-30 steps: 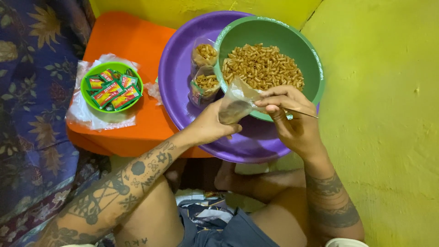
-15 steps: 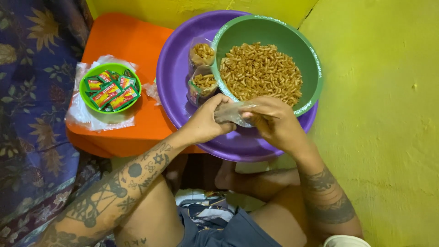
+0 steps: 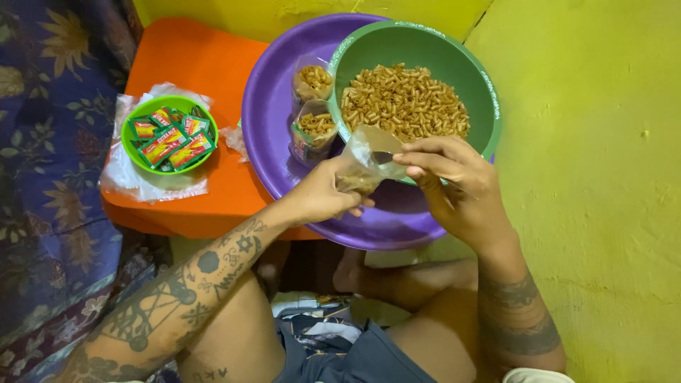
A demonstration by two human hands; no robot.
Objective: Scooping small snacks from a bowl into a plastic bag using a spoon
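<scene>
A small clear bag (image 3: 365,167) partly filled with snack pieces is pinched between both hands: the left hand (image 3: 323,195) grips its lower side, and the right hand (image 3: 454,184) closes fingers on its open top. It hangs over the purple tray (image 3: 266,120), touching the green bowl (image 3: 418,35). Two filled bags (image 3: 313,106) crowd its left; bare tray lies below.

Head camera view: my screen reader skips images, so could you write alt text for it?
Both hands hold a small clear plastic bag partly filled with fried snack sticks: the left hand grips it from below, the right hand works its open top. Behind it a green bowl of the same snack sits in a purple basin, beside two filled bags.
</scene>
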